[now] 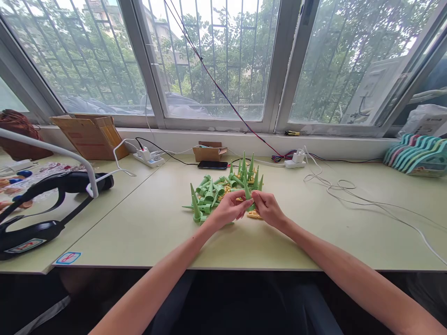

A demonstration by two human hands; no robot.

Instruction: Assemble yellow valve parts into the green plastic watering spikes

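Observation:
My left hand (231, 208) is closed on a green pointed cone piece (247, 190), which stands tip up between my hands. Close against it, my right hand (268, 208) has its thumb and fingers pinched together at the piece's side; what lies between them is hidden. A heap of green cone pieces (206, 191) with collared bases lies to the left, some upright, some on their sides. Behind my hands several green cones (243, 168) stand upright among small yellow parts (229, 187). More yellow pieces (254, 215) lie just under my right hand.
A black phone (213, 165) lies behind the heap, before a small open cardboard box (209, 151). White cables (344, 188) trail over the table at right. Power strips (149, 159) sit by the window sill. At left lies a black strapped headset (52, 204).

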